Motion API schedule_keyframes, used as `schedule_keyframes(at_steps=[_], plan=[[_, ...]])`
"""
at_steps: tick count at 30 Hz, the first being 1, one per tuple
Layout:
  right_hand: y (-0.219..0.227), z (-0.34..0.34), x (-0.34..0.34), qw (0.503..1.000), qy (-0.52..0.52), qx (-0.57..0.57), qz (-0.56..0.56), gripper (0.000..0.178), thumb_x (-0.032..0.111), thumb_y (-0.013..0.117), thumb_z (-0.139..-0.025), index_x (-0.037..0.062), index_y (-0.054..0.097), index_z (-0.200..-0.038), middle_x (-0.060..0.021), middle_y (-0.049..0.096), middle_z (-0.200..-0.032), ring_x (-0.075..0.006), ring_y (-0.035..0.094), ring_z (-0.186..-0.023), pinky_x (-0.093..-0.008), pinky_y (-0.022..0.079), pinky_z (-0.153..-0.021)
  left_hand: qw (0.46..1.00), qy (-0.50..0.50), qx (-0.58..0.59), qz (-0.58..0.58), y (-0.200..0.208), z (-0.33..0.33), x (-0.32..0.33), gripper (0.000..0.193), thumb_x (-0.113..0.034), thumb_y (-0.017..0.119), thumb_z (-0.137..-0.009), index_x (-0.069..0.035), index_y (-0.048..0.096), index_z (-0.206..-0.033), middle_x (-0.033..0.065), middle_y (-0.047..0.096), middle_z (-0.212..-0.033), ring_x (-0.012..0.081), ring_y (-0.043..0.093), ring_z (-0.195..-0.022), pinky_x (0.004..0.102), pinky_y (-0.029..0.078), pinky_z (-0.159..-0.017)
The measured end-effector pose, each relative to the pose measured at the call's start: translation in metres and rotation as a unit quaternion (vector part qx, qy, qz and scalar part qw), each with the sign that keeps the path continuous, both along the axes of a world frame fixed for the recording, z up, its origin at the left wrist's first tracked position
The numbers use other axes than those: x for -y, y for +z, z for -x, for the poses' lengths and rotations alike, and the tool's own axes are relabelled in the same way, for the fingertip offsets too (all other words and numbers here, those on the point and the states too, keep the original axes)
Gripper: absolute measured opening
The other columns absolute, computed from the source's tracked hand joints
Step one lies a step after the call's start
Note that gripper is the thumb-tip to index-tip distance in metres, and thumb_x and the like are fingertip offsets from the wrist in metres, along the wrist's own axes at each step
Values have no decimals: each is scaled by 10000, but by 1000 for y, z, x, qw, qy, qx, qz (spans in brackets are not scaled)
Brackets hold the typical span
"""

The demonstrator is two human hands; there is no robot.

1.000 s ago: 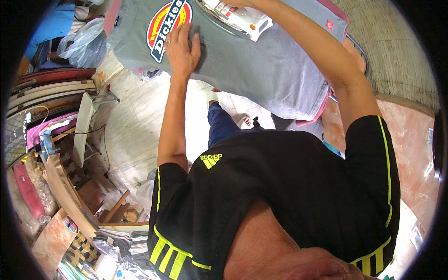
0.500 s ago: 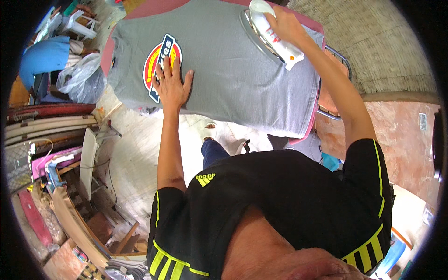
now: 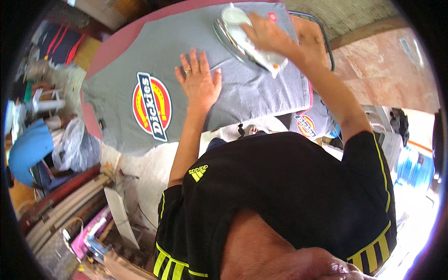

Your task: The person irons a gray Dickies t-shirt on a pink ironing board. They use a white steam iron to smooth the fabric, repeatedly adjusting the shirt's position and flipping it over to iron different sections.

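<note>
Displaced since the earlier view: the left hand (image 3: 199,84), off the printed emblem (image 3: 152,107) and now on plain cloth between it and the iron (image 3: 242,39); the small red tag (image 3: 272,17), hidden half a second ago, shows beyond the right hand (image 3: 273,37). The whole scene also sits turned in the frame, as the head camera has swung.

Ironing of a grey shirt (image 3: 242,93), apparently in mid-course. The garment lies spread over a padded pink board (image 3: 109,49), one long edge draping over the near side. The right hand, somewhat blurred, is wrapped about the iron's handle; the left hand grasps nothing, its palm down and fingers spread on the fabric. The iron stands over the hem end of the shirt, on the far side; whether its plate bears fully on the cloth cannot be told from this angle.

Progress, by judgement: laying out is done, and the cloth around the emblem looks largely flat. Faint creases between the left hand and the iron, and along the near edge, suggest that the hem half is unfinished. The underside is hidden, so its condition is unknown. Below the board, a second grey garment (image 3: 322,112) with a similar print hangs or lies loosely, seemingly outside the present pass.
</note>
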State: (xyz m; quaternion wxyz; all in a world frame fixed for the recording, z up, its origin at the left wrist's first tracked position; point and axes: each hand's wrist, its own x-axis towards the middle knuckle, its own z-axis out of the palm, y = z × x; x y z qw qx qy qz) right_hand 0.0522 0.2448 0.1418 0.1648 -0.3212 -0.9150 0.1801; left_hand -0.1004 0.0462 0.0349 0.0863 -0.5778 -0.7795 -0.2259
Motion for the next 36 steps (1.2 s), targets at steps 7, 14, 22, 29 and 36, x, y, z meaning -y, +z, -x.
schedule_keyframes(at_steps=[7, 14, 22, 29, 36], plan=[[-6, -96, 52, 977, -193, -90, 19, 324, 265, 584, -983, -44, 553, -1077, -333, 653, -904, -509, 660, -833, -548, 535, -692, 987, -157, 5, 11, 0, -30, -44, 768, -546, 636, -888, -120, 427, -1493, 201, 288, -1602, 465, 226, -1477, 695, 198, -1125], [-5, -27, -61, 965, -252, -57, -40, 302, 255, 575, -998, -11, 584, -1139, -305, 663, -924, -495, 641, -916, -517, 515, -786, 987, -147, -3, 60, 2, -27, -34, 735, -579, 583, -923, -198, 417, -1529, 198, 265, -1625, 451, 205, -1498, 667, 182, -1150], [-36, -28, -183, 942, -90, 180, -267, 367, 263, 470, -995, -72, 592, -1079, -360, 642, -1015, -535, 651, -873, -599, 530, -721, 983, -170, -22, 70, 4, -28, -43, 679, -612, 532, -945, -272, 438, -1526, 178, 261, -1635, 428, 203, -1506, 637, 176, -1162], [5, -90, -20, 968, -249, 15, 14, 448, 357, 531, -998, -13, 528, -1251, -358, 658, -1023, -508, 652, -971, -562, 531, -828, 983, -162, -14, 85, 10, -29, -42, 678, -596, 542, -948, -265, 432, -1529, 174, 271, -1630, 427, 211, -1502, 646, 183, -1155], [-15, -109, -71, 958, -227, 29, -173, 345, 279, 559, -1014, 20, 573, -1242, -274, 675, -922, -475, 652, -877, -526, 519, -764, 986, -155, -18, 57, 5, -30, -40, 687, -597, 562, -931, -252, 447, -1514, 183, 302, -1613, 437, 253, -1478, 649, 216, -1134]])
